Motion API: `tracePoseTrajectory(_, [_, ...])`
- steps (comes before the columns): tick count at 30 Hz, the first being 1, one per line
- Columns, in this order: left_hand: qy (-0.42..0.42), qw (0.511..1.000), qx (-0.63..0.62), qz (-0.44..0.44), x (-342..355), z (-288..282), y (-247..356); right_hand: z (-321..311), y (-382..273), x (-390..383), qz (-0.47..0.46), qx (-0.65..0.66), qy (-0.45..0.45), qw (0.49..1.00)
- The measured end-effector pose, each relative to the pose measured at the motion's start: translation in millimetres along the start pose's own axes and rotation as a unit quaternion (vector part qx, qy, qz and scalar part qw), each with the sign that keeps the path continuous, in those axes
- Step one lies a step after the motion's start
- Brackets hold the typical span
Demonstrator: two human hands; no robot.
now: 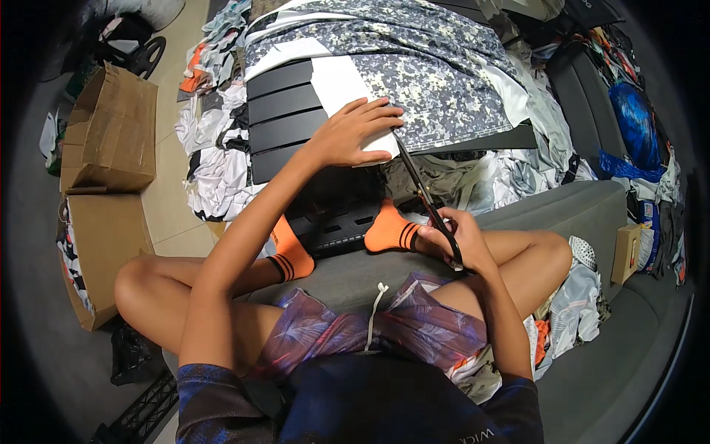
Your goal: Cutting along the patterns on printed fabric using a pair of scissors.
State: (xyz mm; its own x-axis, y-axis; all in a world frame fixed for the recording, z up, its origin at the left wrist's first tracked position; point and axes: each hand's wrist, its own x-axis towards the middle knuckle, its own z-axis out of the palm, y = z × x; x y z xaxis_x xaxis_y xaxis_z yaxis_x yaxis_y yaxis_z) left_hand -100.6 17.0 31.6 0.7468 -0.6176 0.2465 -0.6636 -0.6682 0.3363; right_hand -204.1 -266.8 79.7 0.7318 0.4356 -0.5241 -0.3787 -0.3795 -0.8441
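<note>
Grey, white and pale-yellow camouflage fabric (436,81) lies spread over a dark slatted table top (279,107). A flat white piece (336,78), paper or cloth I cannot tell, rests along the fabric's left edge. My left hand (355,132) presses on the near end of this white piece, palm down, fingers stretched out. In my right hand (460,235) are long dark scissors (416,181), gripped by the handles near my right shin. Their blades point away from me, up to the fabric's near corner beside my left fingertips. How far the blades are parted is hard to see.
I sit cross-legged on a grey sofa (584,211). Cloth scraps (214,174) pile up left of the table, and more scraps (510,177) hang under its near right edge. Cardboard boxes (111,126) stand at left. A small tan box (626,254) and a blue bundle (634,126) are at right.
</note>
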Motion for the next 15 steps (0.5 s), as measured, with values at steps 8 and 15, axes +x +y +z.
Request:
tracePoseTrajectory(8, [-0.004,1.000,-0.007,-0.005,-0.1,-2.1,0.1,-4.0,12.2,-1.9,-0.014,-0.006,-0.007,1.000])
tracePoseTrajectory(15, [0.052,0.998,0.038,-0.026,-3.7,2.3,1.1,-4.8,18.9,1.7,-0.021,0.041,-0.028,0.999])
